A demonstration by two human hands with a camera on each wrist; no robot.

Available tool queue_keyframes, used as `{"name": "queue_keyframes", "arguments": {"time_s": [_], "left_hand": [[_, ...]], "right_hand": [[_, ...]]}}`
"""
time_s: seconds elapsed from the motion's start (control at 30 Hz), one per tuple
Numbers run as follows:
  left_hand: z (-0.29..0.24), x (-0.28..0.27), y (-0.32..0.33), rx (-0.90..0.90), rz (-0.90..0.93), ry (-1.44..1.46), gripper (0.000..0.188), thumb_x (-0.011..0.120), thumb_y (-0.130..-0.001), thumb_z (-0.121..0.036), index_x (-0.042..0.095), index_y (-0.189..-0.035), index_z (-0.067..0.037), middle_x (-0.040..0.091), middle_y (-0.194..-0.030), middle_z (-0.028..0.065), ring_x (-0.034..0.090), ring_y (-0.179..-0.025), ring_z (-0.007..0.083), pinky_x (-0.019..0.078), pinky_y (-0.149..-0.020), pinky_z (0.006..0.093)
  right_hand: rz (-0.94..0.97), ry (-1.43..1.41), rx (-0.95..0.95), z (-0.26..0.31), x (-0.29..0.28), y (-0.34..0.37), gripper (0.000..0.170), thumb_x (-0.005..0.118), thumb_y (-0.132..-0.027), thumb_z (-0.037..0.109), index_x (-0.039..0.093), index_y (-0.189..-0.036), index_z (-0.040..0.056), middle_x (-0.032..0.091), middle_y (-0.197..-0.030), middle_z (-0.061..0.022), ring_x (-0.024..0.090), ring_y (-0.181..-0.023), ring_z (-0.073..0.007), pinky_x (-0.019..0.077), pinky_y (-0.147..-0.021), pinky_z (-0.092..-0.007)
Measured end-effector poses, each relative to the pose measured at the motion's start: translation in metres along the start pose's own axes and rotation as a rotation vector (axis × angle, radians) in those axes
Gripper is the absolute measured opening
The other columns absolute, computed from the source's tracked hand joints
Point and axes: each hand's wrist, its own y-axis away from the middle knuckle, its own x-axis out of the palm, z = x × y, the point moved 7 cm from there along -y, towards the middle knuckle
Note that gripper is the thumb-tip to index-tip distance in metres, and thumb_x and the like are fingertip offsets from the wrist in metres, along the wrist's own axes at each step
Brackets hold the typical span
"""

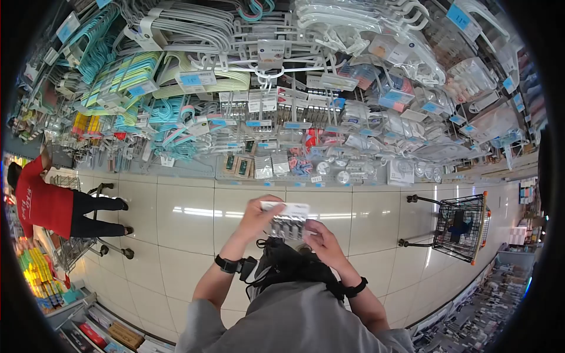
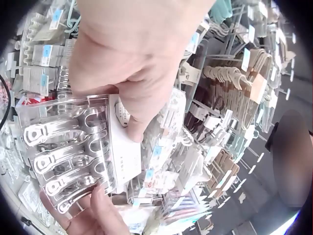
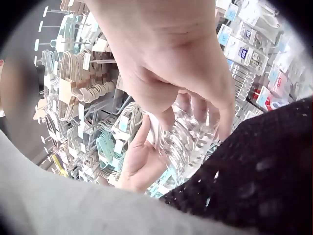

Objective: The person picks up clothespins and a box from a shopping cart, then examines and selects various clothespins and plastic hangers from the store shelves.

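A clear plastic pack of shiny metal clips (image 1: 287, 226) with a white card along one edge is held in front of the person's body. At the card edge, my left hand (image 1: 257, 219) pinches the pack, its thumb (image 2: 137, 129) lying on the white card (image 2: 124, 152). My right hand (image 1: 323, 242) grips the pack from the opposite side. In the left wrist view the right thumb (image 2: 103, 208) presses on the plastic near the clips. Several clips lie in a row inside the pack. Part of the pack is hidden behind the right hand's fingers in the right wrist view.
Ahead, racks carry hangers (image 1: 182, 29) and packaged goods with blue price tags. A shopping cart (image 1: 462, 228) stands on the tiled floor (image 1: 194, 235) at right. At left, a person in a red shirt (image 1: 47, 203) is beside another cart. A black bag (image 1: 282, 262) hangs at the front.
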Motion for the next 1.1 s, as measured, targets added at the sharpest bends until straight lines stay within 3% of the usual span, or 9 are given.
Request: {"name": "queue_keyframes", "arguments": {"time_s": [0.17,0.37,0.57,0.73,1.1], "left_hand": [[0.026,-0.129,-0.046,0.020,-0.384,0.003,0.025,0.072,-0.088,-0.018,0.068,-0.106,-0.002,0.069,-0.095,0.0033,0.062,-0.085,0.0090,0.0482,-0.074,0.0234],[0.032,-0.222,-0.138,0.110,-0.472,-0.076,0.031,0.073,-0.088,-0.023,0.067,-0.108,0.000,0.067,-0.096,0.0021,0.059,-0.086,0.0082,0.0462,-0.077,0.0236],[0.028,-0.246,-0.186,0.119,-0.411,-0.156,0.027,0.071,-0.089,-0.020,0.067,-0.108,0.000,0.066,-0.096,0.0005,0.057,-0.086,0.0068,0.0445,-0.077,0.0229],[0.006,-0.246,-0.198,0.177,-0.343,-0.081,0.025,0.071,-0.089,-0.019,0.069,-0.106,-0.001,0.068,-0.093,-0.0006,0.055,-0.079,0.0031,0.0431,-0.068,0.0216],[0.022,-0.250,-0.222,0.171,-0.373,-0.213,0.023,0.067,-0.089,-0.010,0.065,-0.109,-0.001,0.067,-0.093,-0.0004,0.055,-0.081,0.0058,0.0427,-0.071,0.0215]], "right_hand": [[0.018,0.074,0.020,-0.011,-0.009,-0.002,0.034,0.062,-0.094,0.010,0.053,-0.125,0.0007,0.063,-0.118,-0.0113,0.063,-0.108,-0.0201,0.0506,-0.091,-0.0320],[-0.059,0.113,0.075,-0.048,-0.018,0.011,0.027,0.061,-0.093,0.009,0.057,-0.119,0.0010,0.068,-0.105,-0.0104,0.067,-0.093,-0.0177,0.0529,-0.082,-0.0302],[-0.093,0.132,0.195,-0.052,-0.021,0.015,0.027,0.062,-0.093,0.008,0.058,-0.119,0.0008,0.069,-0.100,-0.0094,0.068,-0.084,-0.0155,0.0532,-0.075,-0.0283],[-0.145,0.149,0.224,-0.067,-0.029,0.018,0.030,0.064,-0.092,0.010,0.058,-0.120,0.0008,0.069,-0.097,-0.0095,0.068,-0.082,-0.0157,0.0530,-0.073,-0.0282],[-0.092,0.290,0.227,-0.065,-0.025,-0.003,0.028,0.067,-0.088,0.011,0.061,-0.113,0.0010,0.069,-0.093,-0.0105,0.066,-0.076,-0.0177,0.0525,-0.070,-0.0300]]}}
